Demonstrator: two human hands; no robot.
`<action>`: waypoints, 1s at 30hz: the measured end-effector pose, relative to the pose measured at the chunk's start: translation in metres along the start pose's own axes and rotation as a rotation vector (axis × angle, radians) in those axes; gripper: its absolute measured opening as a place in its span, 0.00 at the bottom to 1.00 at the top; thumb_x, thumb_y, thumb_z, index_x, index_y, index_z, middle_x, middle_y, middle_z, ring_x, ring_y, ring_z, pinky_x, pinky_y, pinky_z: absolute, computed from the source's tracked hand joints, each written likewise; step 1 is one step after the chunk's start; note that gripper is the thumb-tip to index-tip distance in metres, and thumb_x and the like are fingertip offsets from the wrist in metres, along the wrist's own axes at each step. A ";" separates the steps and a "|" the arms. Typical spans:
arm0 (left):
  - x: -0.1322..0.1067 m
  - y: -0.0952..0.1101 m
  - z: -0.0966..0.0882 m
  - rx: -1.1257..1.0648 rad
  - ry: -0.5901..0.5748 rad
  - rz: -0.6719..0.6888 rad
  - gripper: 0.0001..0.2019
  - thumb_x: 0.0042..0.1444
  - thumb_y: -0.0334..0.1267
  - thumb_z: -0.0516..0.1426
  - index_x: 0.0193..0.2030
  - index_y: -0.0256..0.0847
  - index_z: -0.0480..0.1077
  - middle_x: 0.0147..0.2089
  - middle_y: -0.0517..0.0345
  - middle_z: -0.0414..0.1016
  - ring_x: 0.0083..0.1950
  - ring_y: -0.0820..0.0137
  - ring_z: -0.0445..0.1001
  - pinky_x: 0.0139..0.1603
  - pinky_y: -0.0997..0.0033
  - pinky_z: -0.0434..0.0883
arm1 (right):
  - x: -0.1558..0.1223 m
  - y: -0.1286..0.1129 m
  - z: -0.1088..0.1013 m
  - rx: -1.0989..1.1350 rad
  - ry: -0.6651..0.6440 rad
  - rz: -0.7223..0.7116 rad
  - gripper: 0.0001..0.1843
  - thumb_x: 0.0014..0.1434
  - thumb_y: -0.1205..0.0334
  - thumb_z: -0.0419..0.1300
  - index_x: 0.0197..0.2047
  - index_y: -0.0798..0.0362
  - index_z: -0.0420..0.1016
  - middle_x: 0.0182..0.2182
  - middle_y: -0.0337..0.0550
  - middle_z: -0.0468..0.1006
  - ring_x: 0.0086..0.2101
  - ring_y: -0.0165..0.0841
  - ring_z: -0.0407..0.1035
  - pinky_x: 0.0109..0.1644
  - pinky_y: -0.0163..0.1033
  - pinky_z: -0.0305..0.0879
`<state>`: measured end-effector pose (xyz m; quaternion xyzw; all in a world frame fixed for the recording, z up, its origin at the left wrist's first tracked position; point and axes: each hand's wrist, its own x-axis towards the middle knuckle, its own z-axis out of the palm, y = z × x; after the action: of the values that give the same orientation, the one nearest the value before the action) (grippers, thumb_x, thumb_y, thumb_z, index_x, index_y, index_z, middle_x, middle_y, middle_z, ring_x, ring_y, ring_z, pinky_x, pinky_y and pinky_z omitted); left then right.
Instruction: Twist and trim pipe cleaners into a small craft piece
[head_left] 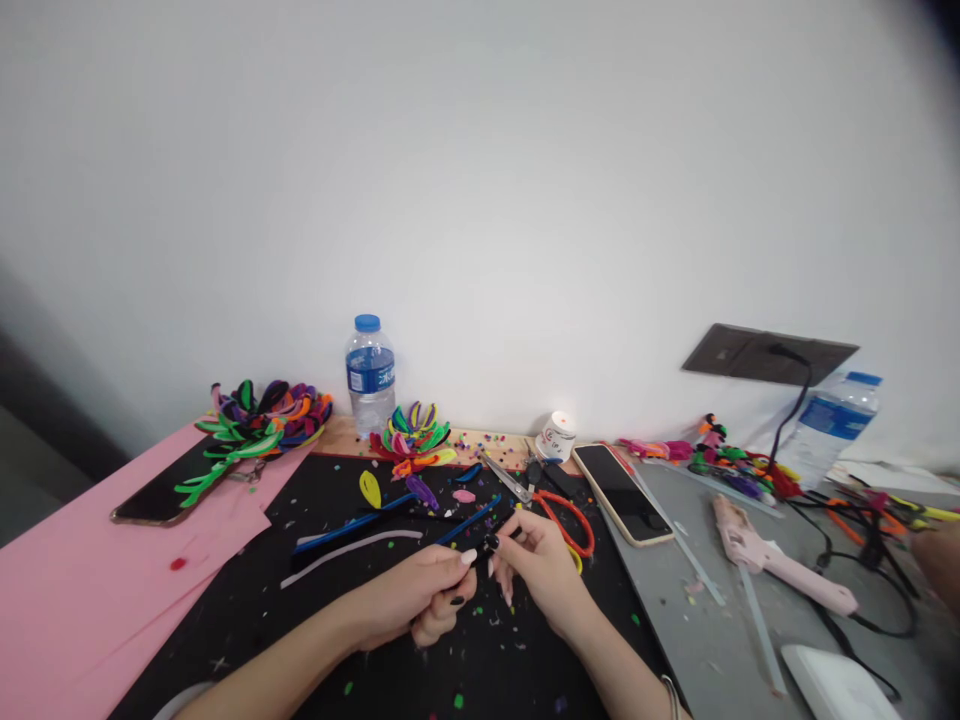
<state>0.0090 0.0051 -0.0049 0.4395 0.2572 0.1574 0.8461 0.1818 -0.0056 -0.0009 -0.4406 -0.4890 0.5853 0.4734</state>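
Note:
Both hands meet over the black mat (300, 640), fingertips pinched together around a thin black pipe cleaner (481, 552). My left hand (420, 598) grips it from the left, and my right hand (546, 572) holds it from the right. The fingers hide much of its length. Just beyond them lie blue pipe cleaners (472, 520) and a pale lilac strip (352, 556). A yellow loop (370, 489), a purple loop (422, 491) and a small pink piece (464, 496) rest farther back. Scissors with orange handles (574, 522) lie beside my right hand.
Bundled pipe cleaners (277, 415) sit by a dark phone (161, 490) on pink sheets (67, 570). A water bottle (370, 380), white cup (555, 437) and second phone (626, 497) stand or lie behind. At right are a pink glue gun (787, 575), cables and another person's blurred hand (941, 560).

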 end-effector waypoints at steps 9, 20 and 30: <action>-0.001 0.000 -0.001 -0.074 0.023 0.004 0.16 0.55 0.51 0.50 0.28 0.39 0.58 0.16 0.73 0.43 0.15 0.82 0.38 0.15 0.78 0.38 | 0.000 -0.006 0.000 0.013 0.047 -0.018 0.10 0.49 0.61 0.60 0.23 0.55 0.64 0.15 0.34 0.71 0.11 0.23 0.60 0.13 0.27 0.56; -0.001 0.004 0.000 -0.084 0.024 -0.023 0.19 0.52 0.54 0.52 0.25 0.41 0.53 0.16 0.73 0.40 0.16 0.82 0.36 0.16 0.77 0.37 | 0.000 -0.004 -0.001 0.086 0.048 -0.007 0.11 0.47 0.59 0.62 0.23 0.56 0.66 0.16 0.37 0.72 0.13 0.24 0.61 0.14 0.28 0.58; 0.000 0.003 -0.006 -0.177 0.017 -0.003 0.15 0.54 0.49 0.53 0.27 0.40 0.56 0.17 0.72 0.41 0.16 0.82 0.36 0.15 0.79 0.36 | -0.001 -0.011 -0.006 -0.230 0.060 -0.142 0.04 0.48 0.64 0.61 0.29 0.55 0.76 0.16 0.35 0.69 0.14 0.23 0.56 0.16 0.28 0.53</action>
<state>0.0057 0.0108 -0.0049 0.3612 0.2501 0.1821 0.8797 0.1893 -0.0050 0.0094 -0.4735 -0.5683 0.4771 0.4746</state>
